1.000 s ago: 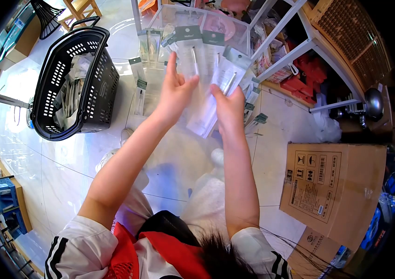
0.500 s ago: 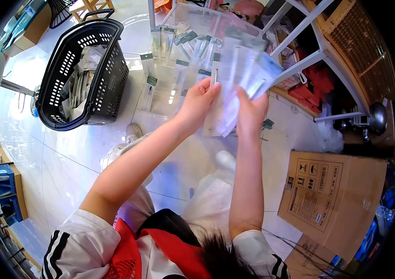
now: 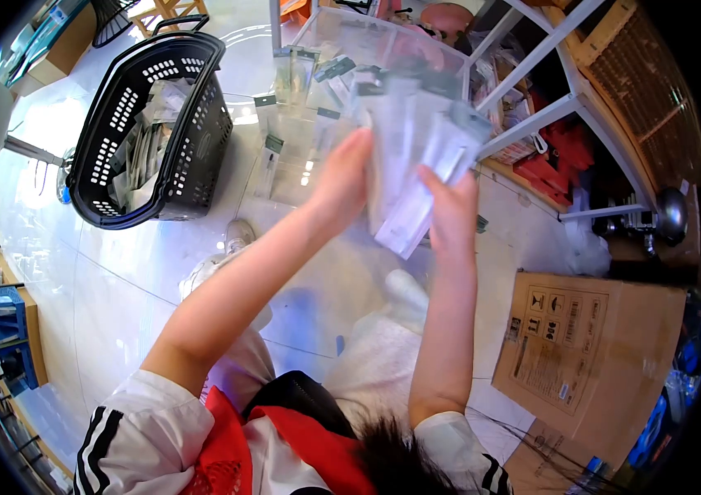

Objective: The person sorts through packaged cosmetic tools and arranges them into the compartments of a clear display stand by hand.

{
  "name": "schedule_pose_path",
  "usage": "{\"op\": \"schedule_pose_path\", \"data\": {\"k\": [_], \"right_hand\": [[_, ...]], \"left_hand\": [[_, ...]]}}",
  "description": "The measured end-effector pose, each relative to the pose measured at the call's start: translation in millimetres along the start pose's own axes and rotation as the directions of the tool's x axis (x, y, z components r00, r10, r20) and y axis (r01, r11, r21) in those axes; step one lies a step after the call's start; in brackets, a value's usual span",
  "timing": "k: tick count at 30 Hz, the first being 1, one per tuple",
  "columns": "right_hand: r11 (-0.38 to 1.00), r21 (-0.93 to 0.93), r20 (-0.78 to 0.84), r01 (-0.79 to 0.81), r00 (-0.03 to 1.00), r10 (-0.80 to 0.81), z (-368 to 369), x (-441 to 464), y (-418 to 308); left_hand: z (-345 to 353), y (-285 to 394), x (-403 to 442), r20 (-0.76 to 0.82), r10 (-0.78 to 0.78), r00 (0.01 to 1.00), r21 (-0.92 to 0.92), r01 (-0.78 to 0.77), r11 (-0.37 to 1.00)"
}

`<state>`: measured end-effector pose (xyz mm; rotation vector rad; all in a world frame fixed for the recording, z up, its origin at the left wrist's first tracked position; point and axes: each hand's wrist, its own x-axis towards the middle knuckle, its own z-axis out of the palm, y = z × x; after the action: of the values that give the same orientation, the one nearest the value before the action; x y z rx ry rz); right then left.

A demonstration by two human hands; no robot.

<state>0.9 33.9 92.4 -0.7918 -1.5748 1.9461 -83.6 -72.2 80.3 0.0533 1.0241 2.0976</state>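
Observation:
Both hands are up in front of me around a fanned stack of clear plastic packets (image 3: 406, 177) with dark header strips. My right hand (image 3: 453, 213) grips the stack's lower right side, its thumb lying across the front. At the left edge, my left hand (image 3: 341, 183) is closed against the packets; motion blurs it and its fingers are partly hidden behind them. Thin items inside the packets are too blurred to name. Beyond the hands, more such packets (image 3: 294, 76) lie spread about a clear plastic bin (image 3: 350, 26).
On the left stands a black basket (image 3: 194, 157) with packets in it. A cardboard box (image 3: 590, 346) is at the right, below a white-framed shelf (image 3: 532, 124) holding red items. My shoe (image 3: 239, 235) rests on the tiled floor.
The packets have come together into a more upright, overlapping stack. My left hand has shifted slightly left and its thumb points up along the edge. My right hand still holds on.

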Motion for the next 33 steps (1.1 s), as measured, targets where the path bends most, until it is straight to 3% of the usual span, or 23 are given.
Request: {"op": "schedule_pose_path", "data": {"k": [2, 3, 7, 10, 14, 17, 20, 23, 25, 26, 28, 29, 31, 33], "right_hand": [[0.963, -0.262, 0.063, 0.06, 0.997, -0.044, 4.9, -2.3, 11.6], [0.917, -0.388, 0.101, 0.098, 0.993, -0.063, 7.3, -4.6, 14.4], [0.947, -0.303, 0.051, -0.109, 0.99, 0.13, -16.1, -1.2, -0.8], [0.948, -0.298, 0.032, -0.108, 0.992, 0.123, -33.3, 3.5, -6.0], [0.974, -0.096, 0.157, -0.207, 0.963, 0.22, -28.5, 1.3, -9.0], [0.97, -0.091, 0.155, -0.225, 0.959, 0.237, -11.1, 1.5, 8.2], [0.978, -0.152, 0.16, -0.144, 0.973, 0.168, 3.6, -0.5, 24.7], [0.946, -0.279, 0.005, -0.161, 0.985, 0.17, 14.9, -2.0, 31.0], [0.974, -0.204, 0.0, -0.097, 0.995, 0.1, 21.3, -7.4, 31.0], [0.972, -0.233, -0.015, -0.031, 0.999, 0.028, 24.2, -4.8, 41.0], [0.966, -0.248, 0.036, -0.074, 0.996, 0.086, 23.3, -6.1, 35.4], [0.907, -0.403, 0.044, -0.121, 0.987, 0.152, 23.9, -2.8, 40.1], [0.906, -0.417, 0.215, -0.067, 0.962, 0.17, 23.4, -2.6, 39.6], [0.895, -0.447, 0.299, -0.011, 0.941, 0.161, 29.8, -11.2, 25.0]], "left_hand": [[8.6, -12.7, -11.1, -0.096, -0.068, 0.993, 0.097, 0.077, 0.992], [4.8, -20.3, -12.1, -0.017, -0.034, 0.999, 0.038, 0.035, 0.999], [4.4, -19.7, -10.7, 0.061, -0.1, 0.993, 0.115, 0.093, 0.989], [9.7, -10.2, -15.9, 0.037, -0.16, 0.986, 0.183, 0.151, 0.971], [5.3, -18.0, -12.9, 0.065, -0.238, 0.969, 0.316, 0.207, 0.926], [0.7, -29.0, -12.9, 0.102, -0.184, 0.978, 0.25, 0.153, 0.956], [4.1, -30.0, -14.7, -0.037, -0.138, 0.99, 0.33, 0.142, 0.933], [5.6, -20.9, -17.7, -0.074, -0.199, 0.977, 0.272, 0.212, 0.939], [10.1, -10.6, -23.1, -0.066, -0.171, 0.983, 0.278, 0.183, 0.943], [0.9, -12.1, -19.0, -0.049, -0.109, 0.993, 0.406, 0.12, 0.906], [-3.3, -14.1, -15.5, -0.024, 0.054, 0.998, 0.571, -0.03, 0.82], [-2.1, -12.6, -17.8, -0.021, 0.15, 0.988, 0.614, -0.105, 0.782], [-10.8, -9.6, -12.2, -0.037, 0.258, 0.966, 0.655, -0.172, 0.736], [-11.9, 0.7, -7.5, -0.133, 0.133, 0.982, 0.493, -0.052, 0.869]]}}
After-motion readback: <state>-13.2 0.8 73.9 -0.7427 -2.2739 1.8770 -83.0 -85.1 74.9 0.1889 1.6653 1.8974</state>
